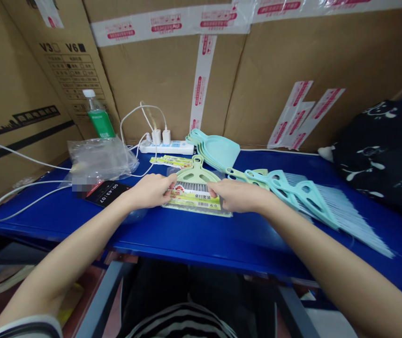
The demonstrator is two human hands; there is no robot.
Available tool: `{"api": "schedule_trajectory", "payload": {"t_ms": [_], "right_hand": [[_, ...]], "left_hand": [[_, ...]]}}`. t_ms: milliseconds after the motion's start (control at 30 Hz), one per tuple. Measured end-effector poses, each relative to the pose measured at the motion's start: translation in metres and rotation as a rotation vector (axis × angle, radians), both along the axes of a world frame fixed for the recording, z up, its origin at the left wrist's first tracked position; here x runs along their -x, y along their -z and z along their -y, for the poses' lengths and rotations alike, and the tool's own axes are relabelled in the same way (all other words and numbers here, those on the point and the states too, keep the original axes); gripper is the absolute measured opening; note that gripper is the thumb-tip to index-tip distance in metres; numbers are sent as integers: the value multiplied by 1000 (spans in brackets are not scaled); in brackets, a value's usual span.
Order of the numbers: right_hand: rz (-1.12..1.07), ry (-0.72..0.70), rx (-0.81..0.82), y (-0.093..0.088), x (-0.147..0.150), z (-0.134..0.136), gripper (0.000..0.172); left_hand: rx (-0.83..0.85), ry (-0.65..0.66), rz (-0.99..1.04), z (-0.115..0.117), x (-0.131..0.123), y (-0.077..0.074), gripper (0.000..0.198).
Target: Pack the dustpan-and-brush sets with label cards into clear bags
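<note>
A pale green plastic dustpan [196, 176] lies in a clear plastic bag [201, 209] with a printed paper label [194, 197] across it. My left hand [151, 191] pinches the bag's left edge, and my right hand [238, 195] holds its right edge. Beyond the bag sits a stack of light blue dustpans [216, 150]. To the right of my right hand, several teal-handled brooms [313, 202] with pale blue bristles lie overlapping.
The items rest on a blue table [201, 239], backed by taped cardboard boxes [158, 80]. A phone [107, 193] showing a timer lies by my left hand. A power strip [165, 147], white cables, crumpled plastic bags [98, 159], a green-labelled bottle [98, 115] and a black patterned bag [380, 155] surround them.
</note>
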State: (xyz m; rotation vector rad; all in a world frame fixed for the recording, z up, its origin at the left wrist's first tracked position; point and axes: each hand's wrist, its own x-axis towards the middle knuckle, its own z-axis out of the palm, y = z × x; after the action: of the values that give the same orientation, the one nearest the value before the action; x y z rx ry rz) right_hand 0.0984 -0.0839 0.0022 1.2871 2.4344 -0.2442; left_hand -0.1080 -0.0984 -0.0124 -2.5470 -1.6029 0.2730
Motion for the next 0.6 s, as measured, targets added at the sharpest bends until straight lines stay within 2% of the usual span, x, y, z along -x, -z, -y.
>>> {"api": "schedule_trajectory", "payload": {"t_ms": [233,400,600], "right_hand": [[31,-30,-43,-1,-4,-4,38],[19,-48,-48,0,-9,-10,31],[39,-56,-56,0,-9,-10,29]], "left_hand": [[23,19,40,3,-2,1,23],[23,66,91,4,-2,4,22],[-12,55,46,3,-2,4,20]]}}
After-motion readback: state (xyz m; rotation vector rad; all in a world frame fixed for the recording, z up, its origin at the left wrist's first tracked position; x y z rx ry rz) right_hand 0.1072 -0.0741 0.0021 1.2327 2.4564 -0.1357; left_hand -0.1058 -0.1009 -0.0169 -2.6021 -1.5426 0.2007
